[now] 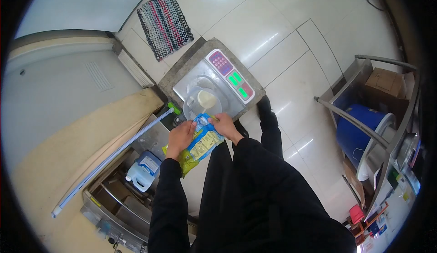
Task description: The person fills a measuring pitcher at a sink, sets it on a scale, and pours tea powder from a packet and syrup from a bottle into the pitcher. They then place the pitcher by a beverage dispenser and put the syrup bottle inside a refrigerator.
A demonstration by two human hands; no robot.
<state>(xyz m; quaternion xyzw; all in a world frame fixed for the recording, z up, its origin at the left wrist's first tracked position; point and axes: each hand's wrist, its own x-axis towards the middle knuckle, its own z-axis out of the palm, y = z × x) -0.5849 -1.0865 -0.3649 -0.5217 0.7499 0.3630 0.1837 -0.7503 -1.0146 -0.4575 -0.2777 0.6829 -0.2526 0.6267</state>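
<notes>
Both of my hands grip a blue and yellow-green plastic bag (205, 144) by its upper end, over the near edge of a digital scale (218, 89). My left hand (180, 139) is closed on the bag's left side, and my right hand (225, 127) pinches its right side. The bag's mouth faces a clear round container (192, 109) standing on the scale's metal plate. Inside the container lies a cream-coloured heap (207, 100), and a thin pale trail runs from it toward the bag. The scale's displays glow green, but their digits are unreadable.
Under the scale is a stone-like block (255, 82). A blue-handled pole (114, 155) leans at left, above a blue jug (143, 170). A woven mat (165, 24) lies on the tiled floor. At right, a metal rack (341, 98) holds a blue drum (359, 130).
</notes>
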